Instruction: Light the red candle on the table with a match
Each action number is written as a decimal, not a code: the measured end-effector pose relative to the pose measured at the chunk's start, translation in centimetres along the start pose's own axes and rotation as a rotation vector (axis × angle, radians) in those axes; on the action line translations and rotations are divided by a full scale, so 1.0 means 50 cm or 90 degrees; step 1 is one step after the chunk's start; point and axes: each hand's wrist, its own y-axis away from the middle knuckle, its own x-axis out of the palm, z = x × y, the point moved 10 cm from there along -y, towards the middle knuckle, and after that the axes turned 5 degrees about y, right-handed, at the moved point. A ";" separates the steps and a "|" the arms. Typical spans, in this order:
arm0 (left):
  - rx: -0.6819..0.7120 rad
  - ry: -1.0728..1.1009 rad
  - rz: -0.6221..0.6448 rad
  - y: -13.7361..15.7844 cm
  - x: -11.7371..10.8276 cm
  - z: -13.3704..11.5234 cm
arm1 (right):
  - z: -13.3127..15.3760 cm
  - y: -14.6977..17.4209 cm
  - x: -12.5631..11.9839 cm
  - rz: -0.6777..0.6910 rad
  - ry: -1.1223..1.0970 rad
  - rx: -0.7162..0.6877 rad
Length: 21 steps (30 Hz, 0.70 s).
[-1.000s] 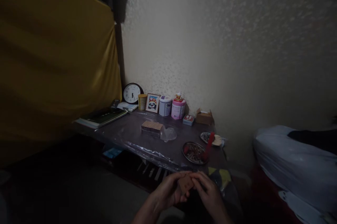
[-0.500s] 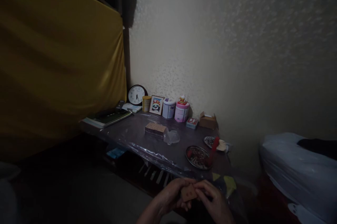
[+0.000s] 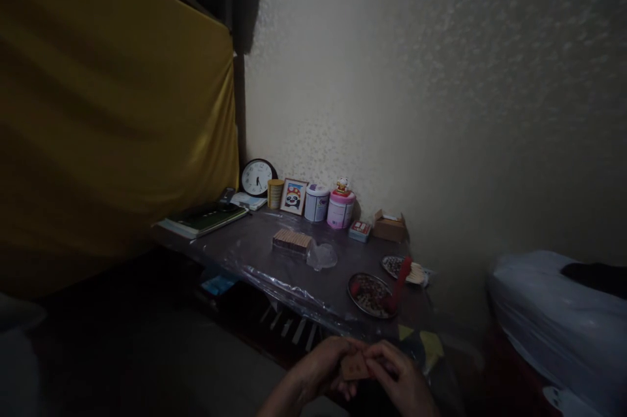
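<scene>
Left hand: our left hand (image 3: 327, 368) is curled around the left edge of a small brown card (image 3: 354, 366), fingers closed on it.
Right hand: our right hand (image 3: 402, 379) pinches the card's right edge, fingers bent and closed on it.
Card: we hold it between both hands, low in the view, in front of the tabletop's near edge and off its surface; faint dark marks show on its face, too dim to read.
Tabletop: the tabletop (image 3: 255, 253) is covered with clear plastic sheet and stands against the wall.
Dish: a round dish (image 3: 368, 294) of small pieces sits nearest our hands, with a red stick (image 3: 399, 280) leaning over its right side.
Plate: a second plate (image 3: 404, 269) lies just behind the dish.
Block: a tan stack (image 3: 292, 240) lies mid-table, a crumpled clear bag (image 3: 321, 255) just beside it.
Back row: we see a clock (image 3: 257, 176), a panda picture (image 3: 294, 197), a white tin (image 3: 317, 202), a pink tin (image 3: 341, 208) and a cardboard box (image 3: 388, 226) along the wall.
Left end: books (image 3: 203, 218) lie by a yellow cloth (image 3: 108, 110).
</scene>
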 end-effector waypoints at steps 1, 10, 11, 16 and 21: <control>-0.004 -0.005 0.000 0.000 0.000 0.001 | 0.002 0.000 -0.001 -0.004 0.005 -0.001; -0.018 0.026 0.001 -0.003 0.000 0.005 | 0.014 0.006 0.002 0.021 0.024 -0.009; -0.022 0.027 0.004 -0.003 0.000 0.006 | 0.011 0.006 0.002 0.022 0.032 -0.007; -0.020 0.022 0.012 -0.006 -0.004 0.009 | 0.004 0.003 -0.002 0.001 0.021 -0.002; -0.019 0.049 0.016 -0.007 -0.010 0.013 | -0.004 0.003 0.002 0.012 -0.008 0.006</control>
